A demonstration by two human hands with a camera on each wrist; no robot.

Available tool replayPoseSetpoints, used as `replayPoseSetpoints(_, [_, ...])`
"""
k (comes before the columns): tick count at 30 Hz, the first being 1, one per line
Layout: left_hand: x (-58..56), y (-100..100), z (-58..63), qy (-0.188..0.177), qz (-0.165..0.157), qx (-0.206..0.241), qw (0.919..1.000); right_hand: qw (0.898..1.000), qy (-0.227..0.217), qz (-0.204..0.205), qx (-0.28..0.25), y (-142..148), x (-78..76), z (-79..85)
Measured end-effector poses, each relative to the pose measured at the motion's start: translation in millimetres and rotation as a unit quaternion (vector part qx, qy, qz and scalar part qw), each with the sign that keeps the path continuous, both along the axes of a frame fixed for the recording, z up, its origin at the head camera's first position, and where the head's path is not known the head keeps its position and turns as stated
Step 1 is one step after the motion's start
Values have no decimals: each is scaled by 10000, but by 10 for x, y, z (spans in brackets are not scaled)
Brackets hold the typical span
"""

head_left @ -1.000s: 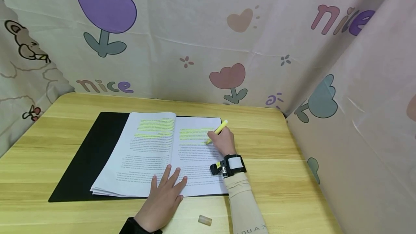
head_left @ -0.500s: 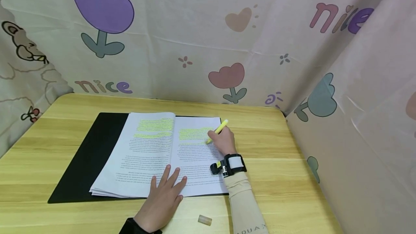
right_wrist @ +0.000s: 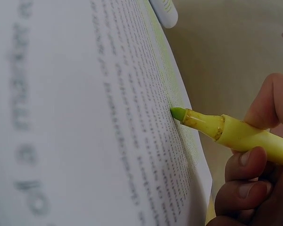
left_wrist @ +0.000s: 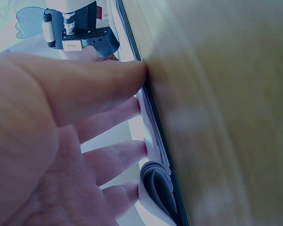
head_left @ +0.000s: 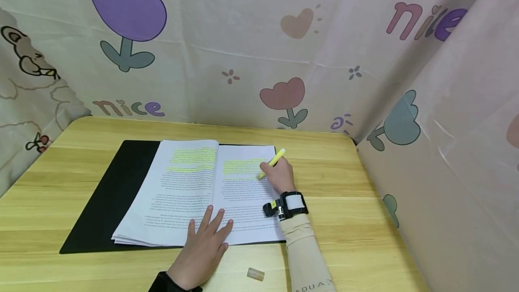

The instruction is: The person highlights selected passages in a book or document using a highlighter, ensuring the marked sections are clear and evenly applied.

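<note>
A yellow highlighter (head_left: 277,157) slants in my right hand (head_left: 279,176), pinched between thumb and fingers over the right-hand page. In the right wrist view its green-yellow tip (right_wrist: 178,113) meets the paper among lines of print. My left hand (head_left: 204,251) rests with spread, straight fingers on the lower part of the open stack of printed sheets (head_left: 247,197), near the fold. Yellow strokes cover the top lines on both pages. Seen from the left wrist, the thumb (left_wrist: 99,84) lies at the paper's near edge, beside the curled sheets (left_wrist: 158,188).
Beneath the paper lies a black mat (head_left: 105,197) on the wooden table (head_left: 340,238). A small brownish, translucent cylinder (head_left: 256,274) sits near the front edge. Printed cloth (head_left: 227,26) hangs behind the table and at both sides.
The highlighter's tip has shifted very slightly to the right along a line of print with my right hand. My left hand has stayed in place.
</note>
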State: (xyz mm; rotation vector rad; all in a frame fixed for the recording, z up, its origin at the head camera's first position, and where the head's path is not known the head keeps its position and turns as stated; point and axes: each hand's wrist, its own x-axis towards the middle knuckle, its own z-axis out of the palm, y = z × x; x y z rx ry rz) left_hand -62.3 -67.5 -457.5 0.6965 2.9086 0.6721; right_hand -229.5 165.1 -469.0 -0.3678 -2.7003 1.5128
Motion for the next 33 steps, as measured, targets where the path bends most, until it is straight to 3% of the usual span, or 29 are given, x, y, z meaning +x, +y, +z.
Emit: replayPoseSetpoints(33, [11,0,19,-53,1,94,9999,9996,-157,-188,124,27,-11,-9])
